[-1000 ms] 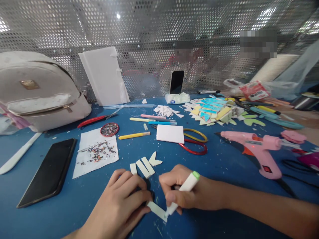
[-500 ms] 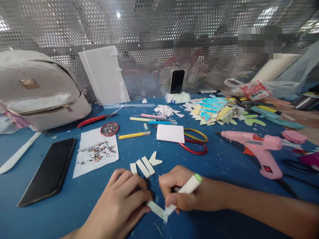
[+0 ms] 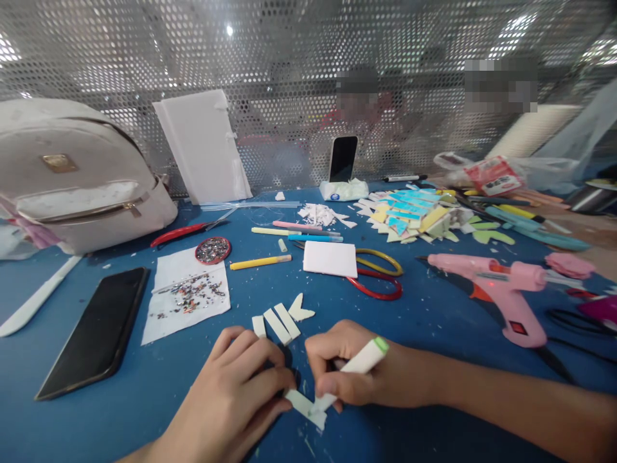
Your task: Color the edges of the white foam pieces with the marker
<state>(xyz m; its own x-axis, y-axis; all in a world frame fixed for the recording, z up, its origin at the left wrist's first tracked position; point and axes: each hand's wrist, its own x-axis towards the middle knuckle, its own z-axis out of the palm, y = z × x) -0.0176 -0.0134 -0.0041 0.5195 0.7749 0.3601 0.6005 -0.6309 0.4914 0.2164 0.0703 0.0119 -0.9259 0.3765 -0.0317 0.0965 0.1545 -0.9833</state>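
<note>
At the lower centre of the frame, a pale strip [image 3: 299, 402] seems only faintly tinted beneath a white marker [image 3: 364, 359], its remaining visible length apparently uncoloured, the palm-down left hand [image 3: 241, 382] clamped on its left end against the surface [image 3: 166, 376], the right hand [image 3: 354, 376] closed round the slanted marker.

marker [image 3: 365, 359] in right hand [image 3: 385, 382], against pale strip [image 3: 299, 402] in left hand [image 3: 241, 379]
</note>
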